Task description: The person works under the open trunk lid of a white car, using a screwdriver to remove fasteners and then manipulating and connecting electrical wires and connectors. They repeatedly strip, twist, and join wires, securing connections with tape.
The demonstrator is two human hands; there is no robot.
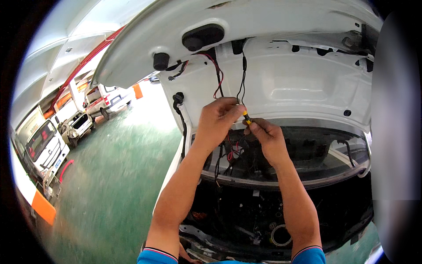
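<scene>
A small yellow-and-black cable connector (pixel 247 118) is held between my two hands under a raised white tailgate (pixel 299 83). My left hand (pixel 218 121) pinches its upper end, where a thin black cable (pixel 244 75) comes down from an opening in the tailgate. The fingers of my right hand (pixel 268 136) are closed on the lower yellow end. Just left of the cable, a red and black wire pair (pixel 220 79) hangs behind my left hand. More loose red and black wires (pixel 233 152) dangle below, between my forearms. My fingertips partly cover the connector.
A rear window (pixel 303 152) lies behind and below my hands, with a dark car interior (pixel 250 211) beneath. A black rubber-sheathed cable (pixel 183 123) runs down the tailgate's left side. Green floor (pixel 114 171) stretches left, toward a white truck (pixel 44 143) and other parked vehicles.
</scene>
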